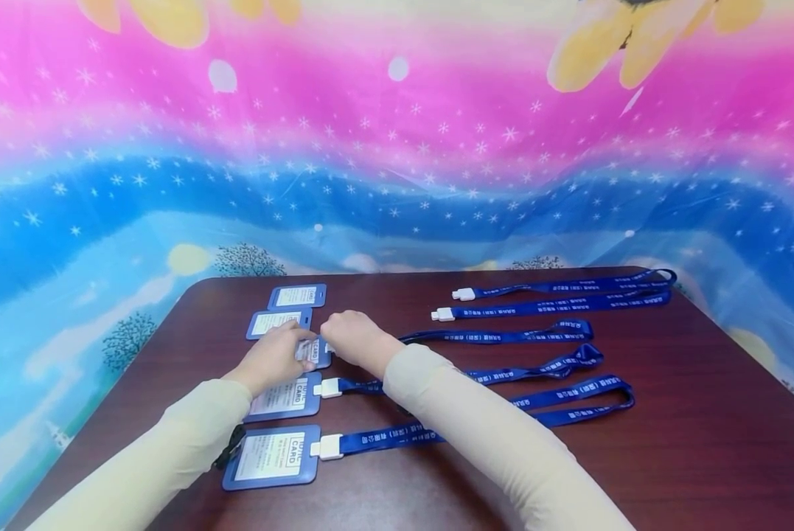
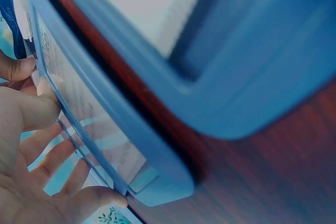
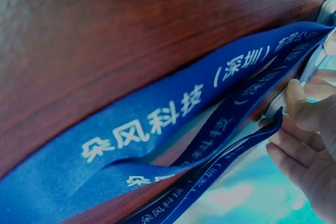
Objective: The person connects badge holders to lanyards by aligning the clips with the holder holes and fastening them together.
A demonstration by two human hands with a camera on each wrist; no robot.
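My left hand (image 1: 279, 355) grips a blue badge holder (image 1: 318, 354), the middle one of the column, by its slotted end. Beside it, my right hand (image 1: 357, 335) pinches the white clip (image 3: 276, 100) of a blue lanyard (image 1: 489, 337) right at that end. The fingers partly hide the join, and I cannot tell whether the clip is through the slot. Toward me lie two more badge holders, one beneath my left wrist (image 1: 284, 402) and one nearest (image 1: 260, 457). Their lanyards' white clips (image 1: 330, 446) sit at their slots.
Two badge holders (image 1: 297, 296) without lanyards lie at the far left of the dark wooden table (image 1: 383, 295). Two lanyards (image 1: 556, 304) with white clips stretch across the back right. A patterned cloth (image 1: 397, 147) hangs behind the table. My right sleeve crosses over the nearer lanyards (image 1: 572, 394).
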